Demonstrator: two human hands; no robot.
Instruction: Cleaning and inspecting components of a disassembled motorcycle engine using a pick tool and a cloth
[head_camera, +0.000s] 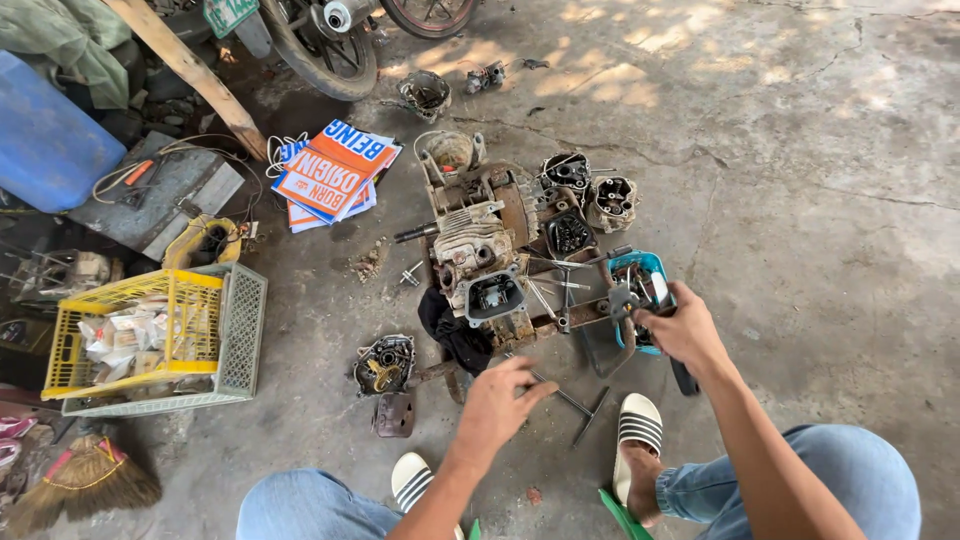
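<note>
— On the concrete floor (800, 200), what do the hands hold?
— Right hand (685, 330) grips a dark tool (625, 300) over the blue tray (650, 268); left hand (497, 400) loosely pinches a T-handled wrench (575, 402).
— Containers?
— Yellow basket (130, 335) holds white packets.

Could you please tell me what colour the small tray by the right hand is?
The small plastic tray is bright blue, seen best in the head view.
</note>
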